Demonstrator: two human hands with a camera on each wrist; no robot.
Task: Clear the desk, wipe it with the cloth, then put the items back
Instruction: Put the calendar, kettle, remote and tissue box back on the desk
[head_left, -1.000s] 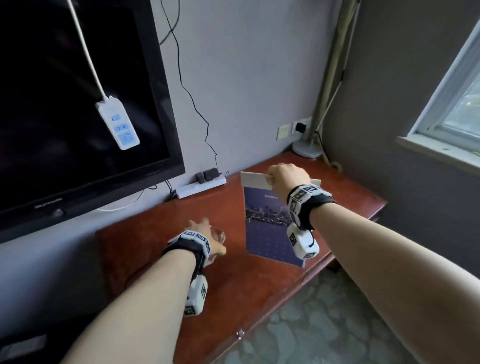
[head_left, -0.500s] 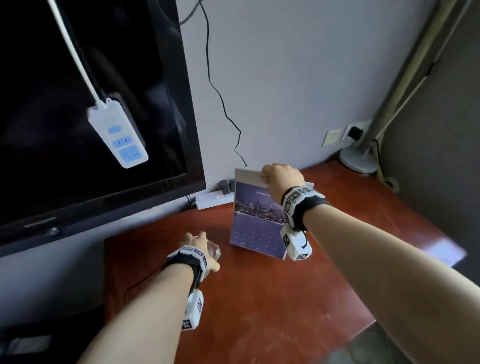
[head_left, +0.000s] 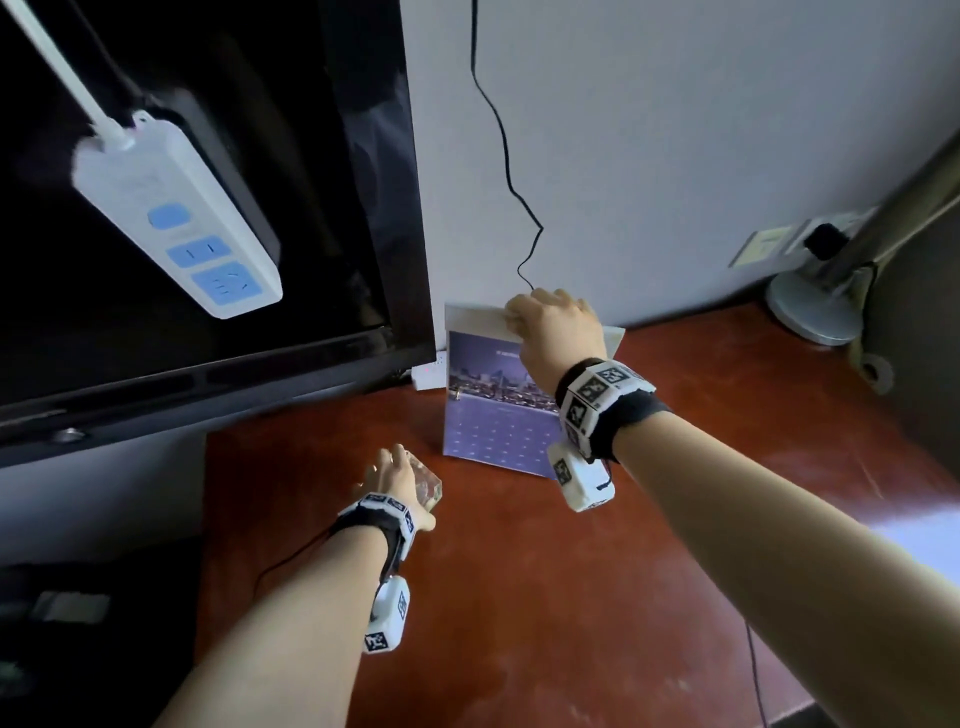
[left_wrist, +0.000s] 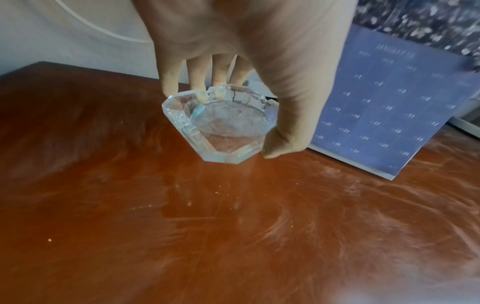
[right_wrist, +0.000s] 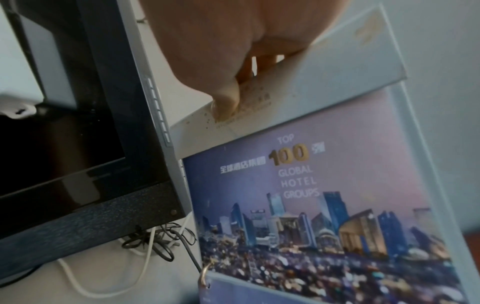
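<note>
My left hand (head_left: 396, 480) reaches forward and down, thumb on one side and fingers on the far side of the glass ashtray (left_wrist: 221, 125), pinching it by its rim; whether its base touches the table (head_left: 545, 597) I cannot tell. The ashtray is clear, eight-sided, and its bowl looks bare. My right hand (head_left: 553, 332) is stretched further out, wrist bent down, fingers (right_wrist: 226, 98) curled over the white top edge of the desk calendar (head_left: 493, 415) and gripping it. The calendar stands near the table's back edge, close to the wall, with a city skyline picture above a purple grid of dates; its lower edge meets the wood just beyond the ashtray, towards the right.

The tabletop is reddish-brown with pale smears and a few crumbs. A dark television (head_left: 208, 182) hangs above the table's left back corner, its frame just beside the calendar's left edge. A white power strip (head_left: 176, 213) dangles on its cord in front of the screen. A thin black cable (head_left: 506, 171) runs down the wall to my right hand. A lamp base (head_left: 810, 312) sits at the right back corner
</note>
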